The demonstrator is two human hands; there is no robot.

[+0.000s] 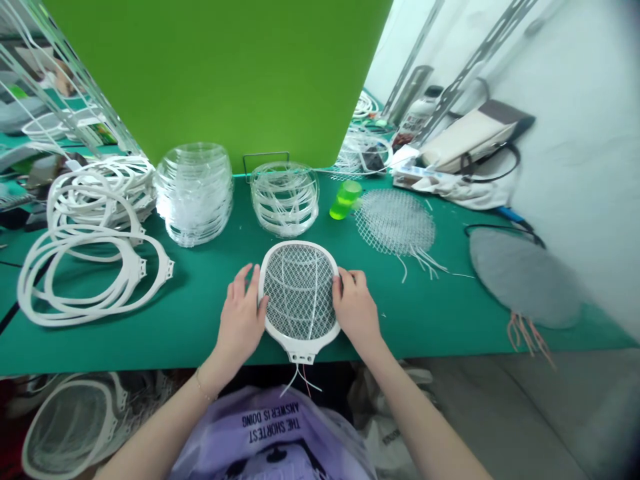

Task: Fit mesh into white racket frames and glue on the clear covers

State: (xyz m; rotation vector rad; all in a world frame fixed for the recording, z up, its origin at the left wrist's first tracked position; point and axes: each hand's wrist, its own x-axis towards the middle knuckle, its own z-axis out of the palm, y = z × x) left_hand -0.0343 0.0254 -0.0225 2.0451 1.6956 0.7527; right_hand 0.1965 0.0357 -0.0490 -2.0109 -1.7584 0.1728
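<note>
A white mosquito swatter head (300, 287) lies flat near the front edge of the green table, its neck toward me. Metal mesh fills its frame, with pale curved strips across it. White wires and a thin red one (302, 380) hang from the neck over the edge. My left hand (243, 313) holds the left rim, thumb at the mesh border and fingers along the outside. On the opposite rim, my right hand (356, 307) grips with bent fingers, its thumb by the mesh.
White frames (90, 280) are heaped at left. Clear plastic pieces stand in a tall stack (195, 193) and a shorter stack (285, 200). Right of them are a green cylinder (345, 200), wired mesh sheets (397, 223) and a grey mesh pile (523, 277). A green panel (220, 73) rises behind.
</note>
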